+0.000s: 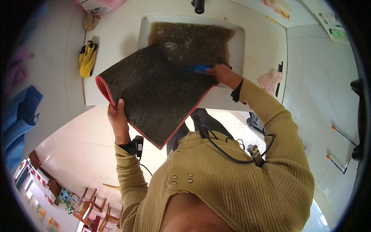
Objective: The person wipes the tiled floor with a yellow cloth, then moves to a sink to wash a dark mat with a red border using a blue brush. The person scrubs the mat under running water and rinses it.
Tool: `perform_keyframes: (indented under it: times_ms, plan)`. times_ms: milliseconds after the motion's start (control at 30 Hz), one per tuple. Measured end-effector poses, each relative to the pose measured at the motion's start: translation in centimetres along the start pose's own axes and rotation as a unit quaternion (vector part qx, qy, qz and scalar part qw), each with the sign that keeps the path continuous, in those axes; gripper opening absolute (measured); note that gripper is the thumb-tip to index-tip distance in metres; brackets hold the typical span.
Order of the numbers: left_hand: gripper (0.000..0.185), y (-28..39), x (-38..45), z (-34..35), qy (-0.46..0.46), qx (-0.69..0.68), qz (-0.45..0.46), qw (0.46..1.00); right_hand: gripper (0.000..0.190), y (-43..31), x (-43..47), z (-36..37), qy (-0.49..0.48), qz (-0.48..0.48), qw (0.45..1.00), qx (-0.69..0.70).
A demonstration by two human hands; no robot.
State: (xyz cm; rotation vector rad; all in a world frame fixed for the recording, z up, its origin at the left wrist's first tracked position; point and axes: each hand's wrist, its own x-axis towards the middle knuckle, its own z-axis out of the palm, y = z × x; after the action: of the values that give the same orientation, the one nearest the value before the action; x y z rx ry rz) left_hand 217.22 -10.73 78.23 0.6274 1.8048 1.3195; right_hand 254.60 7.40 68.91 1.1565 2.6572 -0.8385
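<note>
A dark mat (153, 92) with red edging hangs over the front of a white sink (240, 52), one corner drooping past the counter. My left hand (118, 116) grips its left edge, thumb on top, where the mat folds over and shows its red border. In my right hand (226, 76) is a blue brush (200, 69), blurred, held against the mat's upper right part. Murky brown water (194, 40) with patches of foam fills the basin, and the mat's far part goes under it.
Yellow-and-black work gloves (88, 59) and a brown cloth (91, 21) lie left of the sink, near a pink jug (100, 5). A black faucet (199, 6) stands behind the basin. A pink cloth (270, 81) rests at the right. Blue fabric (21, 113) hangs far left.
</note>
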Motion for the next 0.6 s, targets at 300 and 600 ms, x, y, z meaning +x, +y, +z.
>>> perform_keyframes:
  times_ms: [300,600]
  plan:
    - [0.048,2.7,1.8,-1.0,-0.104,0.025,-0.037,0.994,0.023,3.3,3.3,-1.2,0.102,0.131,0.985,-0.047]
    - [0.030,6.5,6.1,1.3,-0.140,0.117,0.039,0.982,0.038,-4.8,5.9,-2.7,0.126,0.038,0.988,0.082]
